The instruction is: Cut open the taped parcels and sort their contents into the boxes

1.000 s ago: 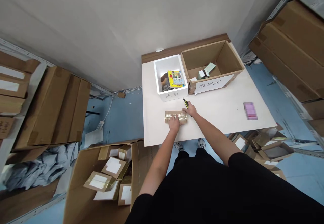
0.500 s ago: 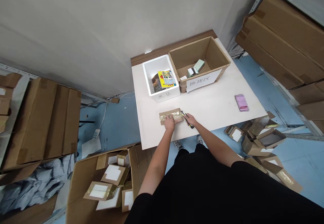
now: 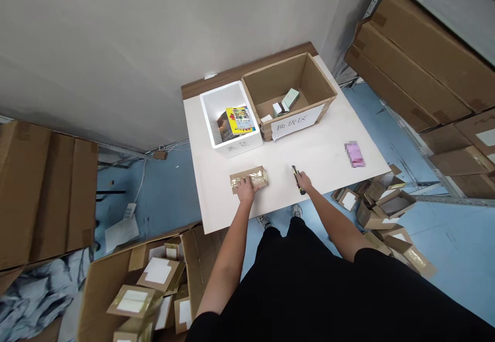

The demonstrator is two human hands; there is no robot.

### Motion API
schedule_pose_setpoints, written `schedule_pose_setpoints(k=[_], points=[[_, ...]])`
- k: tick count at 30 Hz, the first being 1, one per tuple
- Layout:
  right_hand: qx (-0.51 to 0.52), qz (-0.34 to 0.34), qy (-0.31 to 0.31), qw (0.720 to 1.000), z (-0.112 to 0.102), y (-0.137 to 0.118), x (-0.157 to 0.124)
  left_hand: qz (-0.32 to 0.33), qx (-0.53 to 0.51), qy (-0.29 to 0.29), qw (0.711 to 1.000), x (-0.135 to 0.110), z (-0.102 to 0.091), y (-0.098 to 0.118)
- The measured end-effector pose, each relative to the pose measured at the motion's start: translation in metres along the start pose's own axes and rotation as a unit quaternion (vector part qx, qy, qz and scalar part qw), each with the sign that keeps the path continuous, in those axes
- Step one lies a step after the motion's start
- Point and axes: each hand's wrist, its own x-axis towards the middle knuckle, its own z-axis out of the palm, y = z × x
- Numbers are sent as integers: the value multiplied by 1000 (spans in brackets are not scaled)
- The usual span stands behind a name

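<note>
A small cardboard box (image 3: 260, 175) wrapped in clear tape lies near the front of the white table (image 3: 325, 151). My left hand (image 3: 245, 191) holds it from the near side, fingers over its top and thumb toward the right. To the right, apart from the box, my right hand (image 3: 303, 181) is closed around a black and yellow utility knife (image 3: 297, 175). The knife's tip points away from me, over the table.
Behind the small box stand a white foam box (image 3: 244, 145) with books inside and a large open carton (image 3: 325, 84) holding small boxes. A blurred pink item (image 3: 355, 154) lies at the table's right. A big carton of parcels (image 3: 98, 285) is at lower left; opened boxes (image 3: 396, 204) lie at right.
My right hand has drawn the utility knife away from the box, to the right. My left hand stays on the box. The whole view has shifted slightly.
</note>
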Motion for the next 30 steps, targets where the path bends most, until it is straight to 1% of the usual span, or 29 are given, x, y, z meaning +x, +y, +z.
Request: schedule_pose_setpoints(k=[2,4,5,6,7,8,9,10,11,12,13,15,16,17,19,21,23,26,28,30], points=[[-34,-3,57,998,-30,9,22,-1,-1,3,1000,2,0,-3],[-61,-17,107,992,-55,16,36,-6,-2,-7,1000,5,0,-4],[-67,-21,131,989,-62,18,40,-9,-3,-12,1000,7,0,-5],[-66,-25,151,986,-64,17,40,-11,-7,-14,1000,9,0,-6],[-57,-31,162,985,-61,14,38,-12,-12,-14,1000,11,-1,-6],[-45,-44,154,986,-51,8,33,-10,-19,-13,1000,12,-1,-6],[-34,-61,145,987,-35,-2,26,-8,-27,-11,1000,13,0,-6],[-28,-85,98,991,-15,-14,18,-5,-35,-10,999,13,1,-6],[-23,-112,33,993,9,-28,9,-1,-43,-9,999,13,2,-6],[-19,-132,-6,991,33,-43,2,3,-51,-7,999,11,4,-6],[-18,-147,-31,989,57,-59,-4,6,-58,-2,998,9,6,-7],[-25,-130,-65,989,94,-88,-9,14,-74,13,997,4,10,-9],[-38,-118,-67,990,106,-100,-9,22,-83,21,996,2,12,-10],[-53,-113,-63,990,114,-111,-6,32,-93,28,995,-1,14,-12],[-81,-113,-50,989,119,-126,3,54,-113,34,992,-5,17,-14],[-86,-104,-56,989,115,-135,10,70,-128,31,989,-7,18,-16],[-77,-82,-72,991,110,-140,14,71,-136,23,988,-8,19,-16],[-60,-50,-80,994,104,-145,12,80,-145,18,986,-11,19,-15],[-42,-23,-88,995,102,-150,10,99,-144,22,984,-13,19,-16],[-26,1,-109,994,98,-153,9,122,-136,30,983,-17,19,-17]])
